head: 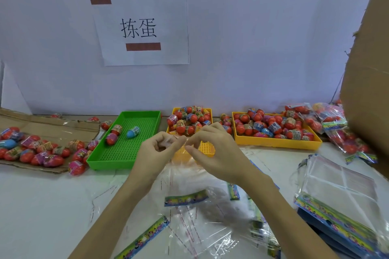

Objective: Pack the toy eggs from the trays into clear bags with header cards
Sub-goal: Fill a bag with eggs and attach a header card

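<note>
Yellow tray (207,149) half-hidden behind hands (185,149)

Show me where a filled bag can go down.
Bare table lies front left, between the cardboard sheet and loose clear bags. The green tray is mostly bare. Right side is crowded: bag stack, packed bags.

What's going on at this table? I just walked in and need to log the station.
A person is packing toy eggs into clear bags. Both hands, left hand and right hand, pinch the top edge of a clear bag held over the table, apparently opening it; it looks empty. The green tray holds only three eggs, while the two yellow trays are heaped. Filled bags lie at far right.
</note>
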